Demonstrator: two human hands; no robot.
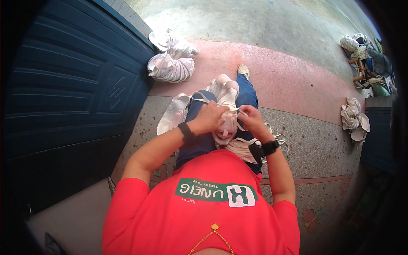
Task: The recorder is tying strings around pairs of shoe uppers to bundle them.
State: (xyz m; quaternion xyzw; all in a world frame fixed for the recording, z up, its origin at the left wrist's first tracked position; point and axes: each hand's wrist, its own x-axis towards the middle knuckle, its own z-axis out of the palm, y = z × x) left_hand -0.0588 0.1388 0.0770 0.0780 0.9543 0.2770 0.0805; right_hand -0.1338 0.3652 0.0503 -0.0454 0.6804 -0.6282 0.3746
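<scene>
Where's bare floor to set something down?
Pink floor, between the foot and right-side shoes; speckled floor, between the laces and those shoes. Crowded: around left hand, shoe and right hand; beside the door, where white shoes lie.

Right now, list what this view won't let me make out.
In the head view:
Left hand: palm, hidden by its own back.
Pale lace: ends, too small to trace.
Pink-and-white shoe: partly covered by the left hand.
Beige bundle: lower part, behind the red shirt.
Far-right pile: small, fading into the dark rim.
</scene>
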